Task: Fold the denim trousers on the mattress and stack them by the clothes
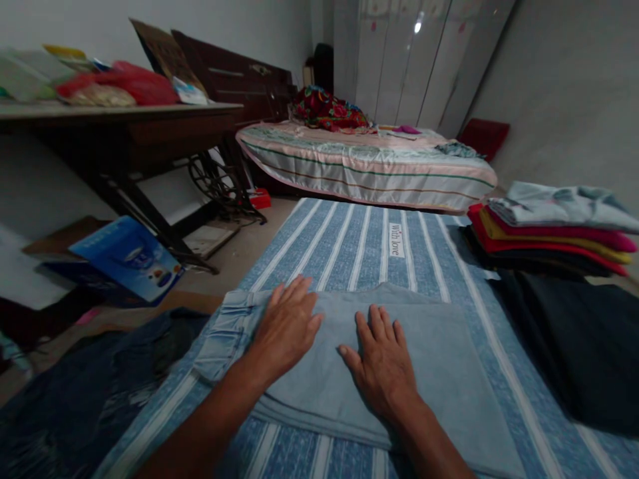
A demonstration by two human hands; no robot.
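A folded pale blue denim garment (439,359) lies on a blue and white striped mat (349,246). My left hand (287,326) rests flat on its left part, near the waistband, with fingers stretched out. Beside it my right hand (382,362) lies flat on the middle of the garment, fingers together and extended. Neither hand holds anything.
A stack of folded clothes (554,229) sits at the right, with a dark cloth (574,339) in front of it. Dark jeans (84,392) lie at the left. A sewing-machine table (130,126), a blue box (127,256) and a mattress (369,163) stand beyond.
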